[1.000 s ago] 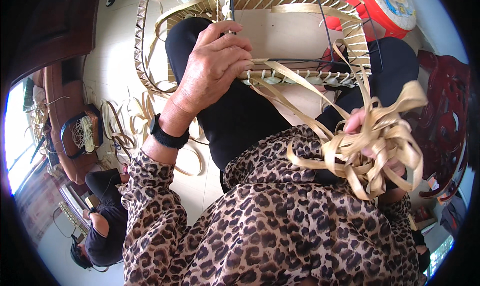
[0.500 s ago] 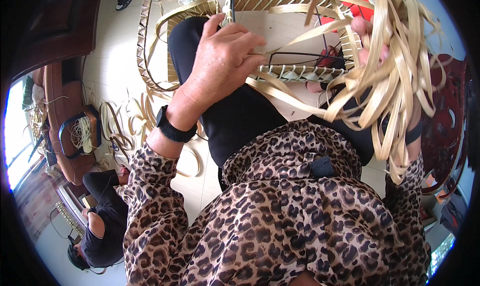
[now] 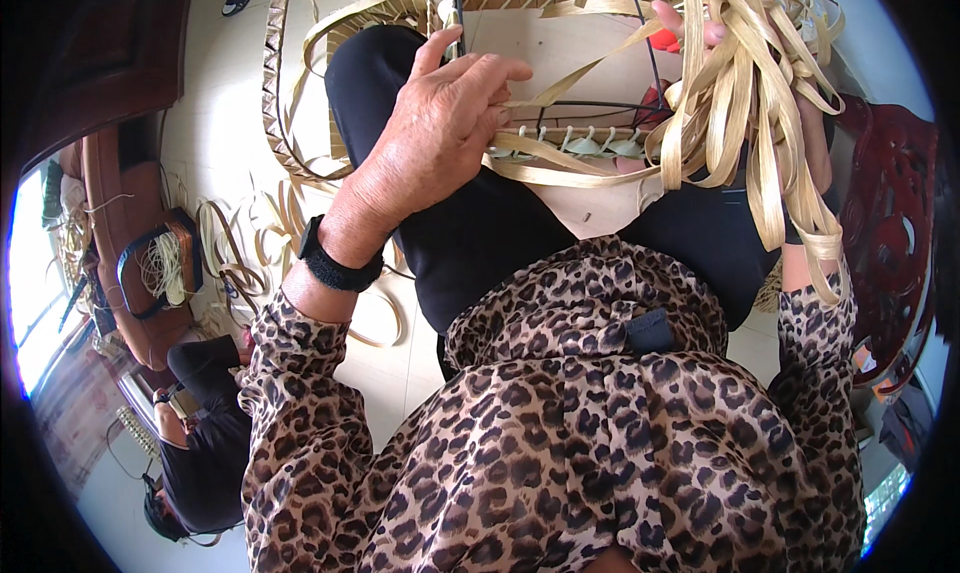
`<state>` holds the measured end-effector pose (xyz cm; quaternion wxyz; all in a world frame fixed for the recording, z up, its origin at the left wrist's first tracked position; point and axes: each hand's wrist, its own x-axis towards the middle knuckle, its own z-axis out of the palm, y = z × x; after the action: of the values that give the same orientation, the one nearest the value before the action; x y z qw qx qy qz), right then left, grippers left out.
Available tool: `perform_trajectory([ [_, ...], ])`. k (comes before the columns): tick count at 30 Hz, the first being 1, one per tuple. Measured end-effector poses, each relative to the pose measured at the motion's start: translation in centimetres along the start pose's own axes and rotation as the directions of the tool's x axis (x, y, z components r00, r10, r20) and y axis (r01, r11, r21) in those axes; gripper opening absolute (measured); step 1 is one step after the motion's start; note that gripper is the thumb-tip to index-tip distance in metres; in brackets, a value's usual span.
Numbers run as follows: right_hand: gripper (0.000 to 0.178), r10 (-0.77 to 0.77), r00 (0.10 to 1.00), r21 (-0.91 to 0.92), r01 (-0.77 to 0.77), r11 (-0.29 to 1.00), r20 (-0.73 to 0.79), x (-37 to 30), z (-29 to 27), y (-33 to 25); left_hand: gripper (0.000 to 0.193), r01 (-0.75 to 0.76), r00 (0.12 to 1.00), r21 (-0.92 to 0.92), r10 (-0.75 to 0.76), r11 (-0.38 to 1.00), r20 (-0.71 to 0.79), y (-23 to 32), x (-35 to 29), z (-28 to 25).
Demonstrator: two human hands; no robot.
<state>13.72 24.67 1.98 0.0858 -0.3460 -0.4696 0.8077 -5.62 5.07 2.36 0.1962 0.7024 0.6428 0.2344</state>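
A rectangular frame of black wire, wrapped with pale flat strips and white cord (image 3: 585, 141), lies across my lap. My left hand (image 3: 445, 118) is closed over its near left corner, fingers bent and thumb low; what sits under the palm is hidden. From beside those fingers a flat tan strip (image 3: 590, 70) runs up to the right across the opening. My right hand (image 3: 690, 25) is raised at the far right, mostly covered by a thick looped bundle of tan strips (image 3: 735, 103) that it holds. Another strip (image 3: 590, 178) sags between the near rail and the bundle.
A zigzag-laced hoop (image 3: 272, 73) stands left of my knee. Loose coiled strips (image 3: 275, 233) lie on the tiled floor. A carved dark-red chair (image 3: 885, 238) is close on the right. Another person (image 3: 205, 463) sits at lower left.
The strip bundle and my right hand have shifted left and slightly up, showing more of the forearm. My left hand stays at the frame's corner.
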Motion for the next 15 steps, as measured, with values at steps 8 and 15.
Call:
perform_trajectory([
  [8,0.034,0.010,1.000,-0.015,-0.010,1.000,-0.023,-0.5,-0.5,-0.1,0.017,-0.063,0.986,0.065,0.072,0.996,-0.147,1.4,0.4,0.5],
  [15,0.032,-0.025,0.998,-0.023,0.023,0.999,-0.057,-0.3,-1.2,-0.5,0.008,-0.100,0.962,0.073,0.115,0.992,-0.246,1.2,1.1,1.6],
])
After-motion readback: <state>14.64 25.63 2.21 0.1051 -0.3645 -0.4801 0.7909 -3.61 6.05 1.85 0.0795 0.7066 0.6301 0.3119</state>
